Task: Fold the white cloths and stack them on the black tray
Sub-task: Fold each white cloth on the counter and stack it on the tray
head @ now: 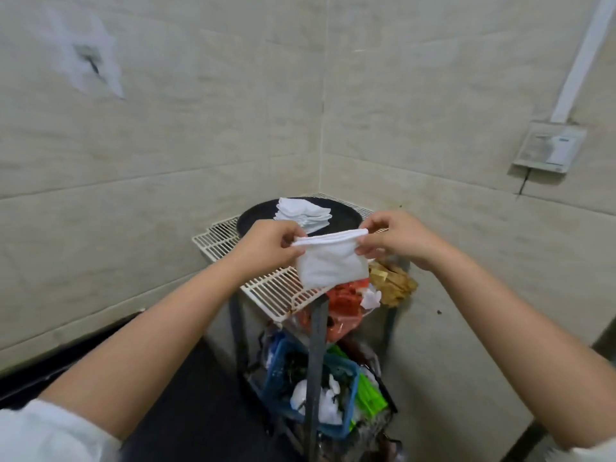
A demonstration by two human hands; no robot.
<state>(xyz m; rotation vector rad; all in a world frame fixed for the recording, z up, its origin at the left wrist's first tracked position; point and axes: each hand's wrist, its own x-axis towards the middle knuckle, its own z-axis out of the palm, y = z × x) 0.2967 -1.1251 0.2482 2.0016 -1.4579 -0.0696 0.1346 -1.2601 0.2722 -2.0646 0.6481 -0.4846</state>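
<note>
Two hands hold one white cloth (325, 261) in the air above the near part of a white wire rack (266, 288) in a tiled corner. Your left hand (266, 243) pinches the cloth's upper left corner between thumb and curled fingers; your right hand (396, 238) pinches the upper right corner the same way, fingers curled over the doubled top edge. The cloth is folded and hangs down from that edge. Its long axis runs left to right between your hands, tilted a little so the right end sits higher and farther than the left. The loose lower edge droops toward the near side of the rack, and whether it touches the wire there cannot be told.

Farther back on the same rack sits the black tray (343, 216), round and dark, close to the corner where the two walls meet. A stack of folded white cloths (303, 211) lies on its left half, corners fanned slightly toward the right. The held cloth is apart from the stack, nearer to you and lower in view.

Under the rack, to the right, are orange packets (346, 301) and a crumpled brown bag (393, 281). Lower down stands a blue basket (283, 358) with white plastic and green items in it. A grey switch box (548, 146) is fixed to the right wall, with a white conduit (580, 61) rising from it.
</note>
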